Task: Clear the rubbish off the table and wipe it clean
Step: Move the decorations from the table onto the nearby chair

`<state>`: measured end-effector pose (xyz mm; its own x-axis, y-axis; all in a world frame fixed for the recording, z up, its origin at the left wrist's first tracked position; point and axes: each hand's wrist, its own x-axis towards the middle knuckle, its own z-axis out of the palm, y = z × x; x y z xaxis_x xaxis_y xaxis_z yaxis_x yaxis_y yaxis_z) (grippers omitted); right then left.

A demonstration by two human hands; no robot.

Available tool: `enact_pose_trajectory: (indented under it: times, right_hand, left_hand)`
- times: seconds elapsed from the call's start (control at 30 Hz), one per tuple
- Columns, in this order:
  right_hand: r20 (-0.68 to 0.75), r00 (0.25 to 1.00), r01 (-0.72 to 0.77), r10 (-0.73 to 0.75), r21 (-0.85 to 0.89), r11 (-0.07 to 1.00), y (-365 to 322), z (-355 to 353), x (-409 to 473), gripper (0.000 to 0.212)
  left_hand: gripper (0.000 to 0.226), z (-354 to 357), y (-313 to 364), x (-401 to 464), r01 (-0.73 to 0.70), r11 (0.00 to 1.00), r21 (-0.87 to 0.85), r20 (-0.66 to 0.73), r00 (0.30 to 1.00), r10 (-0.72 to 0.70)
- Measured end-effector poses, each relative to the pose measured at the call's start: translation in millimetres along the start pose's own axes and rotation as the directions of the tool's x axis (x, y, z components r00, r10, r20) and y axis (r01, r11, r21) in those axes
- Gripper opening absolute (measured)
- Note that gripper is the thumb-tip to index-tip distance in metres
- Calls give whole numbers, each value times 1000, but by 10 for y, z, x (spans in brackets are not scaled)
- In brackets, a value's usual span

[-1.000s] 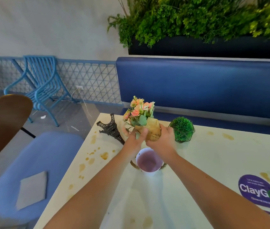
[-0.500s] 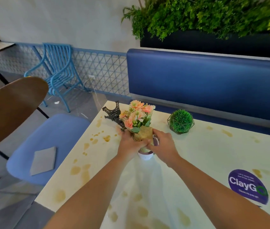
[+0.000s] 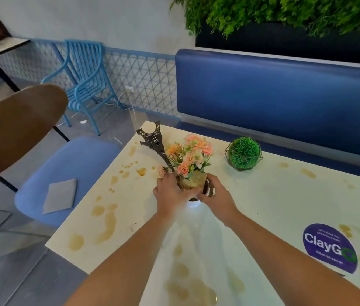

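Both hands remain on the small bouquet of pink and peach artificial flowers in a burlap wrap [image 3: 191, 171]. The left hand [image 3: 170, 193] has its fingers curled round the wrap's left side; the right hand [image 3: 215, 193] grips the right side and lower front. A second ago the bouquet was held above a white cup [image 3: 193, 203]; it has since been lowered, and only a sliver of the cup's rim shows beneath the hands. The cream tabletop [image 3: 274, 202], marked with brown spill stains [image 3: 106, 226], carries the bouquet near its far left part. The black Eiffel Tower model [image 3: 152, 140] leans just behind the flowers, unchanged. The green ball plant in a wire frame [image 3: 244, 153] stands apart to the right. A folded grey cloth [image 3: 61, 195] lies on the blue chair seat [image 3: 82, 160].
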<state>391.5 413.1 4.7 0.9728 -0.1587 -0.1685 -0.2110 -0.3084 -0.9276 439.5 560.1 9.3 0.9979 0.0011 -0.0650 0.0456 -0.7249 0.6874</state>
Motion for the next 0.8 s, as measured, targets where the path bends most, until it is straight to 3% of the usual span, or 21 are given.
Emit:
enact_pose_trajectory:
  times: [0.23,0.4,0.47,0.6,0.8]
  right_hand:
    - [57,998,-3,-1,73,997,40,24,-21,52]
    - [112,987,-137,116,198,971,86,66,4,88]
    - [176,973,-177,146,171,969,127,65,18,100]
    - [202,960,-210,196,50,977,182,60,21,86]
    - [133,987,-98,91,46,994,13,78,48,77]
  left_hand:
    - [81,26,-7,-121,16,999,-35,-42,999,-17]
    - [74,120,-76,-149,13,981,-194,4,1000,-12]
    - [73,151,-171,-176,-43,988,-145,52,997,51]
    - [77,175,-255,-193,-71,983,-168,54,995,82]
    - [66,18,-363,-93,-73,942,-328,113,987,115]
